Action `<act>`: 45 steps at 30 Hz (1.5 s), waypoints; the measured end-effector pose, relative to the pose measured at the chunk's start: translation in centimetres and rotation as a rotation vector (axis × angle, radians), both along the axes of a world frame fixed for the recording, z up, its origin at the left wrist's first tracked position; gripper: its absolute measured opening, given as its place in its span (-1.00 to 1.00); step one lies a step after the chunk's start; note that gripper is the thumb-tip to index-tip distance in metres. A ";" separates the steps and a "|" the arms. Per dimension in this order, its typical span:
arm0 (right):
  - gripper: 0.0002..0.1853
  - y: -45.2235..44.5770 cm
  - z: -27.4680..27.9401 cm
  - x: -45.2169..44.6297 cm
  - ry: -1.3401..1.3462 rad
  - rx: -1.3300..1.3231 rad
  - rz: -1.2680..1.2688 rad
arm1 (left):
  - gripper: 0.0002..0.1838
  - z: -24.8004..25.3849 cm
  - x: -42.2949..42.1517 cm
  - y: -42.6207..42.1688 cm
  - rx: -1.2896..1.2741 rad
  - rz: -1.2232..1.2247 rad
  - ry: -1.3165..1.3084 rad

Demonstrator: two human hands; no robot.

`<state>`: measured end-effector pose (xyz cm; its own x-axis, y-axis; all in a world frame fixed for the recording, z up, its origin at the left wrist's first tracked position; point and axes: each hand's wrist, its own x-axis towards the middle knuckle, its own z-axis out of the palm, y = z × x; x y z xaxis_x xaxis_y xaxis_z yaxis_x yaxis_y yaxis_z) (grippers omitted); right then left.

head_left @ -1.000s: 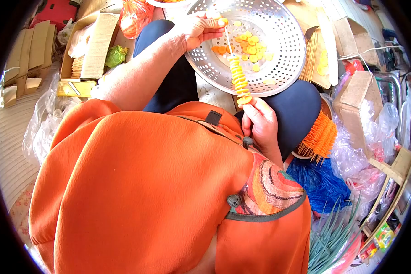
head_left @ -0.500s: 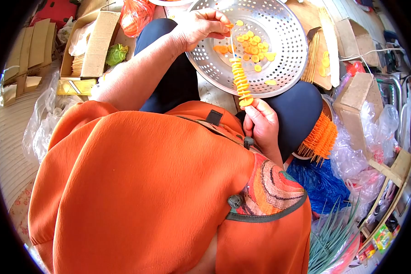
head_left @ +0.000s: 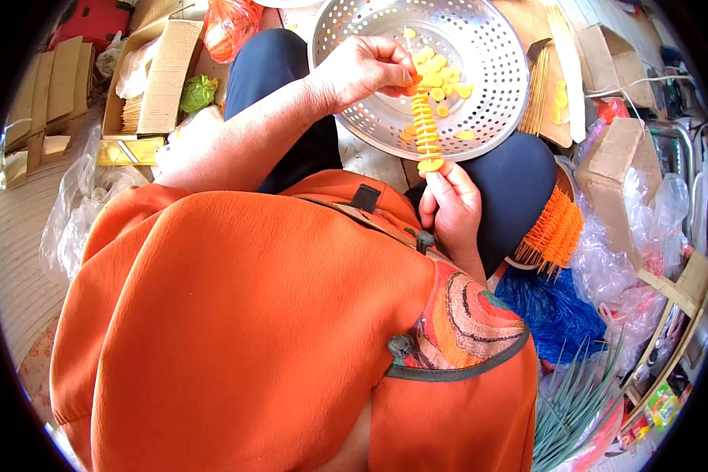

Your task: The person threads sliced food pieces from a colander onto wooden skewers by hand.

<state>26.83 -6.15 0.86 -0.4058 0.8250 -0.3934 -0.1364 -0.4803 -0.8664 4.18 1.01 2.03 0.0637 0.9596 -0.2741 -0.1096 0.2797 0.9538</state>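
Observation:
A skewer threaded with orange carrot slices (head_left: 425,126) slants over the near side of a perforated metal colander (head_left: 495,47). My right hand (head_left: 454,206) is closed at its lower end, thumb and fingers pinching just below the bottom slice. At the top of the stack, my left hand (head_left: 370,72) is closed, its fingertips pinched on a carrot slice (head_left: 411,85) around the skewer. The bare skewer tip shows above those fingers. Loose carrot slices (head_left: 436,71) lie in the colander beneath.
Finished carrot skewers (head_left: 554,232) are bundled by my right knee. Bare wooden skewers (head_left: 536,94) and a few slices lie on a board (head_left: 557,134) to the right. An open cardboard box (head_left: 161,86) stands left; green onions (head_left: 578,413) lie lower right.
My left hand has slid down the skewer from its tip to the top of the stack, bringing a carrot slice along. My right hand has hardly moved.

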 end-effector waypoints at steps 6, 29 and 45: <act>-0.87 0.0 -0.3 0.1 0.011 0.011 0.012 | -0.92 0.7 0.3 0.0 0.014 -0.051 0.129; -0.83 0.4 -0.6 0.1 0.149 0.021 -0.137 | -0.75 -5.6 3.9 2.3 -0.041 -0.714 1.051; -0.82 0.5 -0.4 -0.1 0.116 0.016 -0.124 | -0.73 -5.7 1.6 3.0 -0.538 -0.476 0.310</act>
<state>26.68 -5.64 0.47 -0.3421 0.8774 -0.3363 -0.2935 -0.4397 -0.8488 5.78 4.00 -3.65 0.2792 0.5784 -0.7665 0.3873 0.6626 0.6411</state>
